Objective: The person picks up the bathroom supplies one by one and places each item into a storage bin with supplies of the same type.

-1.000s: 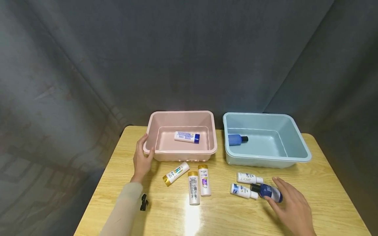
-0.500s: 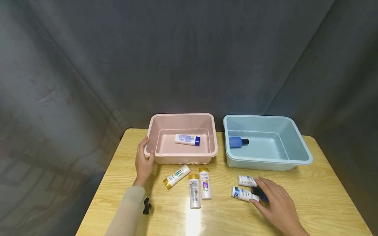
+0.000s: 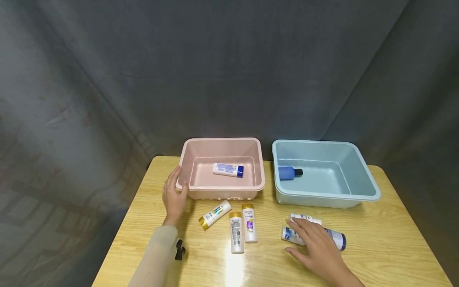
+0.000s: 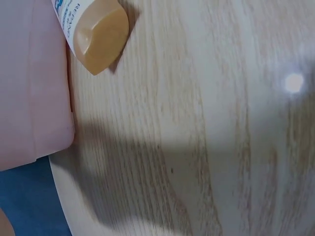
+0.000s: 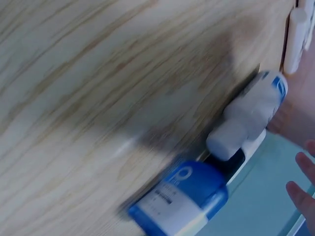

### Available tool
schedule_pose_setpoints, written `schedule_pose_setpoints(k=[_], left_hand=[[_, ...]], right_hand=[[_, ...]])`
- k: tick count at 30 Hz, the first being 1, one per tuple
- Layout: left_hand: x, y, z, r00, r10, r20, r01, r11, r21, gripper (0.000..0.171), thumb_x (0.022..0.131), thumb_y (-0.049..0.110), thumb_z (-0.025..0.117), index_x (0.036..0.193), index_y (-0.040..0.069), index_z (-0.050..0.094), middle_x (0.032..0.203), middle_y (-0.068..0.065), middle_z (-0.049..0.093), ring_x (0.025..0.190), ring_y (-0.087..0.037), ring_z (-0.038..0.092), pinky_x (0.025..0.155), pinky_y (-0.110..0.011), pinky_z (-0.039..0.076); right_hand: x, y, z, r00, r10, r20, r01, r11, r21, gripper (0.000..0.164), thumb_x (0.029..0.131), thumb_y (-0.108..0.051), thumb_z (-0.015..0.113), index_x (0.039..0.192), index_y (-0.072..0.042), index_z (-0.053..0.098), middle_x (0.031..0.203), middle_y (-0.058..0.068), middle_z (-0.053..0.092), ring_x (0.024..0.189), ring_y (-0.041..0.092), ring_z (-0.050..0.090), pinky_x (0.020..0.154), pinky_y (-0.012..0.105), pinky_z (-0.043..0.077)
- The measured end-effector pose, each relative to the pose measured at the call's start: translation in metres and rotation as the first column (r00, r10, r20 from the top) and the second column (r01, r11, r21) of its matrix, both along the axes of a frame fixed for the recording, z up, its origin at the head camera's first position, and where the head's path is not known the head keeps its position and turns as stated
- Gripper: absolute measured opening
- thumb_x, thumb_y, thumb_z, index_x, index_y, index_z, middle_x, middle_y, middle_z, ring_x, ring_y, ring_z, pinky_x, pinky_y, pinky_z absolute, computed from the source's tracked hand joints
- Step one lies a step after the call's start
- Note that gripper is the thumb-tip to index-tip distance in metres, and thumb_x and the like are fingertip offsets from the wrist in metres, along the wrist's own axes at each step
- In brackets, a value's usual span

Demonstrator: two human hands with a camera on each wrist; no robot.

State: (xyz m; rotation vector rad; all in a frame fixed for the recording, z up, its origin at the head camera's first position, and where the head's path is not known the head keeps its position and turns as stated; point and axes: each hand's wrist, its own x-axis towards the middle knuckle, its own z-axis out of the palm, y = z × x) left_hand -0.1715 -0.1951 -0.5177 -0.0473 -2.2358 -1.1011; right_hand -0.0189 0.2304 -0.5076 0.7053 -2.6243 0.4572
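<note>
My left hand (image 3: 174, 199) rests at the front left corner of the pink basin (image 3: 226, 188), thumb at the front rim and fingers along the left side. My right hand (image 3: 317, 251), thumb and fingers apart, is over a white bottle with a blue label (image 3: 291, 236), partly covering it. Beyond its fingertips lies another white bottle (image 3: 311, 219). A dark blue bottle (image 3: 337, 238) lies to the right, its cap end hidden in the head view. The right wrist view shows the blue bottle (image 5: 179, 196) beside the white bottle (image 5: 251, 108), with fingertips (image 5: 298, 194) away from both.
Three white bottles with gold caps, one tilted (image 3: 215, 214), one label-back up (image 3: 236, 233) and one with a purple label (image 3: 250, 224), lie before the pink basin. It holds a blue-capped bottle (image 3: 228, 170). The light blue basin (image 3: 330, 196) holds a blue bottle (image 3: 287, 173).
My right hand has moved left from the dark blue bottle to over the white bottle with the blue label, and the dark blue bottle shows again. My left hand has stayed at the pink basin.
</note>
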Motion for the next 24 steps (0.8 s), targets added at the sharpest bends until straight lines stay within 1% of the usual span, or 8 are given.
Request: schedule_pose_setpoints(k=[4,6,9,12,18,21,24], left_hand=[[-0.002,-0.001,0.001,1.0,-0.014,0.003,0.014,1.0,0.027,0.051,0.087,0.007,0.062,0.138,0.009,0.058,0.143,-0.004,0.055,0.132,-0.028,0.049,0.109,-0.05,0.034],[-0.004,-0.002,0.002,1.0,-0.027,0.004,0.027,0.998,0.049,0.051,0.087,0.006,0.063,0.137,0.008,0.059,0.143,-0.004,0.055,0.132,-0.028,0.048,0.11,-0.049,0.034],[-0.005,-0.003,0.004,0.999,-0.035,0.013,0.034,0.996,0.082,0.05,0.087,0.005,0.065,0.136,0.008,0.06,0.143,-0.004,0.055,0.133,-0.027,0.048,0.111,-0.046,0.033],[-0.004,-0.003,0.005,1.0,-0.023,0.016,0.022,0.995,0.098,0.048,0.087,0.006,0.065,0.135,0.008,0.061,0.142,-0.004,0.056,0.132,-0.027,0.048,0.111,-0.045,0.033],[-0.002,-0.001,0.001,1.0,-0.016,0.026,0.015,0.999,0.043,0.047,0.088,0.006,0.064,0.134,0.006,0.061,0.142,-0.005,0.056,0.132,-0.028,0.049,0.11,-0.046,0.035],[-0.001,-0.002,0.0,1.0,-0.012,0.024,0.012,1.0,0.015,0.046,0.088,0.006,0.065,0.134,0.007,0.061,0.142,-0.004,0.055,0.132,-0.028,0.049,0.11,-0.046,0.036],[-0.001,-0.001,-0.001,1.0,0.0,0.027,0.0,1.0,0.013,0.046,0.088,0.006,0.065,0.134,0.008,0.061,0.143,-0.003,0.055,0.132,-0.027,0.049,0.11,-0.046,0.036]], right_hand=[[-0.002,-0.013,-0.001,1.0,0.029,-0.005,-0.029,1.0,0.005,0.073,0.084,-0.06,0.069,0.14,-0.015,0.057,0.134,0.008,0.059,0.119,0.028,0.056,0.098,0.047,0.039],[-0.004,-0.019,-0.001,0.999,0.035,-0.011,-0.035,0.999,-0.008,0.072,0.085,-0.06,0.067,0.14,-0.014,0.056,0.134,0.008,0.06,0.119,0.029,0.057,0.098,0.048,0.04],[-0.008,-0.028,-0.002,1.0,0.027,-0.011,-0.027,0.999,-0.019,0.071,0.087,-0.061,0.064,0.141,-0.014,0.056,0.134,0.007,0.06,0.119,0.03,0.057,0.098,0.049,0.042],[-0.011,-0.038,-0.002,1.0,0.01,0.02,-0.01,1.0,-0.021,0.071,0.086,-0.058,0.067,0.141,-0.015,0.055,0.135,0.008,0.059,0.119,0.03,0.057,0.098,0.05,0.045],[-0.016,-0.055,-0.004,0.994,-0.026,0.109,0.031,0.999,-0.043,0.071,0.082,-0.047,0.076,0.141,-0.015,0.055,0.136,0.011,0.058,0.12,0.033,0.058,0.098,0.054,0.046],[-0.02,-0.063,-0.006,0.988,-0.038,0.147,0.043,0.999,-0.032,0.07,0.083,-0.045,0.076,0.141,-0.014,0.055,0.137,0.012,0.058,0.12,0.035,0.057,0.099,0.056,0.045],[-0.025,-0.069,-0.008,0.981,-0.049,0.188,0.054,0.998,-0.018,0.068,0.084,-0.043,0.076,0.141,-0.013,0.055,0.137,0.014,0.057,0.12,0.036,0.057,0.099,0.057,0.045]])
